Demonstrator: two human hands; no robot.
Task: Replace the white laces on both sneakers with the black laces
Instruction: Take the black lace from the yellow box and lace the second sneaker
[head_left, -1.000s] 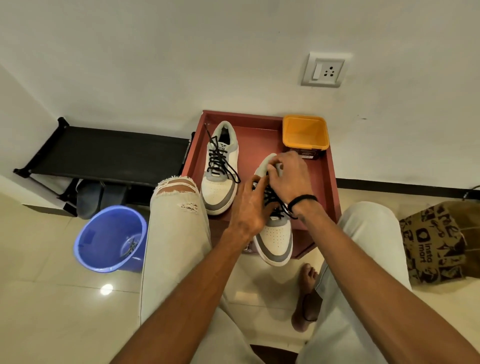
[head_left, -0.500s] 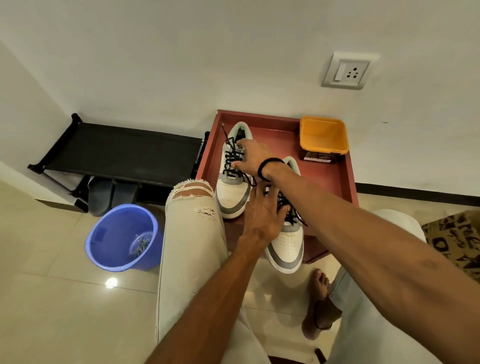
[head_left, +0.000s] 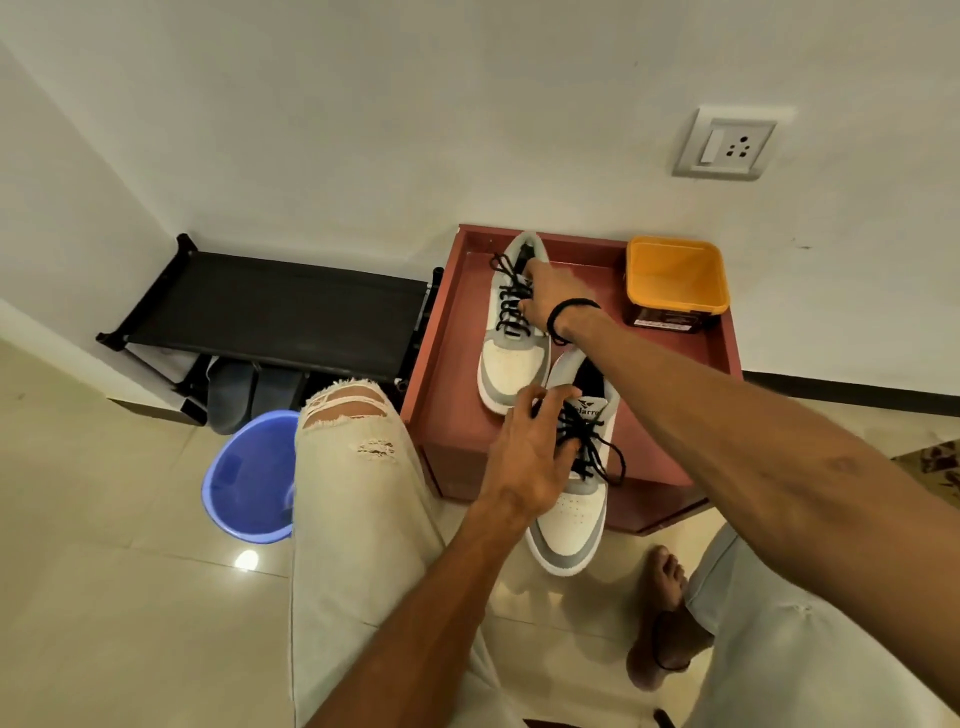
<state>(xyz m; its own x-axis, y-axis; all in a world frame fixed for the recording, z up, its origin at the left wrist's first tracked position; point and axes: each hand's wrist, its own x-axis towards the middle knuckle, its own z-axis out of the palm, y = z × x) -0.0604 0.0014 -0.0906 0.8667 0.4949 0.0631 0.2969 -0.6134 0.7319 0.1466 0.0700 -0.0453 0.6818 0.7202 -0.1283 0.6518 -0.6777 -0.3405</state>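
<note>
Two white-and-grey sneakers with black laces sit on a red-brown low table (head_left: 452, 364). The far sneaker (head_left: 514, 364) lies at the back, toe toward me. My right hand (head_left: 553, 296) reaches across and grips it at the tongue and upper laces. The near sneaker (head_left: 571, 519) hangs with its toe over the table's front edge. My left hand (head_left: 524, 457) holds its left side, fingers curled at the tongue and laces. No white laces are in view.
An orange tub (head_left: 675, 275) stands at the table's back right. A blue bucket (head_left: 244, 483) sits on the floor to the left, under a black shoe rack (head_left: 275, 306). My knees flank the table, and a bare foot (head_left: 660, 623) rests on the tiles.
My right hand left the near sneaker's laces and reached back to the far sneaker, which it now grips. My left hand stays on the near sneaker.
</note>
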